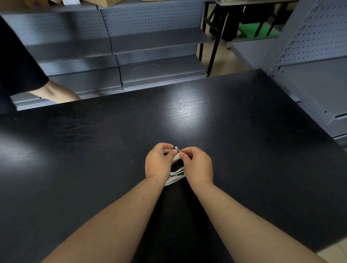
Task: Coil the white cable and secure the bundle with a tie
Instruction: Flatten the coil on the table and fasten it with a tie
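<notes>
White cable (176, 172), tie (177, 149) between left hand (158, 163), right hand (199, 166).

- The cable (176, 173) is plain white.
- The tie (177, 149) is white too.
- The table (225, 131) is black, with fine wood-grain streaks.
- The shelving (159, 41) is grey, its back panels dotted with rows of small dark holes.
- A sleeve (16, 65) on the left is black.

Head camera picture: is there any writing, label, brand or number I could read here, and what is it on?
None can be read.
The white cable, the tie, the black table and the grey pegboard shelves bear no visible text.
A cardboard box at the top edge shows a purple mark, too cut off and blurred to read.
</notes>
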`<state>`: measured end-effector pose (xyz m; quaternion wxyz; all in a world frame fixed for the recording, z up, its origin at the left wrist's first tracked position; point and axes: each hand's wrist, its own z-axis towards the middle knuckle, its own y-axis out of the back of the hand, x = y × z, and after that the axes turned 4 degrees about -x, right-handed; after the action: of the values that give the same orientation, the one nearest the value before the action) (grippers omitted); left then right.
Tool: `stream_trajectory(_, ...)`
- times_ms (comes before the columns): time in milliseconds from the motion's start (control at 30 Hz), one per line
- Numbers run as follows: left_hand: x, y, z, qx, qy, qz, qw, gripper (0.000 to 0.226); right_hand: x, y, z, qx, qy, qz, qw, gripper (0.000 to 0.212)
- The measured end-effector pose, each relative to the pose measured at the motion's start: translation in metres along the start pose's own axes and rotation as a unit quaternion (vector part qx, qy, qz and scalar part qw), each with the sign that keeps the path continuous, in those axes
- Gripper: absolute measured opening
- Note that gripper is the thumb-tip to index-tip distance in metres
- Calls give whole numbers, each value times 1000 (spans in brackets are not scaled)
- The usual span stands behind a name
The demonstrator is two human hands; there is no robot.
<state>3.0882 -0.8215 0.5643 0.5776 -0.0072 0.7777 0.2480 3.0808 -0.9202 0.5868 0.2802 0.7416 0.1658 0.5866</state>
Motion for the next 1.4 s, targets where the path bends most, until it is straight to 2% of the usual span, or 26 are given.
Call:
stream_trajectory(133, 0, 1, 0, 1, -10, 14, 1000, 4, 1, 1, 0, -1, -2, -10, 1000, 14)
stream_trajectory(633, 1, 2, -2, 30, -12, 1, 999, 10, 2, -4, -1, -9, 40, -65, 997, 19)
stream_trajectory(1000, 0, 4, -6, 37, -23, 42, 998, 15, -1, 6, -5, 41, 100, -108, 988, 30)
stream_trajectory(1067, 0, 4, -7, 36, -26, 45, 998, 13, -1, 6, -7, 26, 92, -83, 992, 30)
stream_trajectory(1200, 0, 5, -6, 30, -23, 35, 999, 11, -1, 6, -11, -8, 24, 13, 1000, 32)
stream_trajectory(1400, 1, 6, -6, 28, -22, 34, 999, 15, -1, 4, -11, -20, -7, 51, 998, 25)
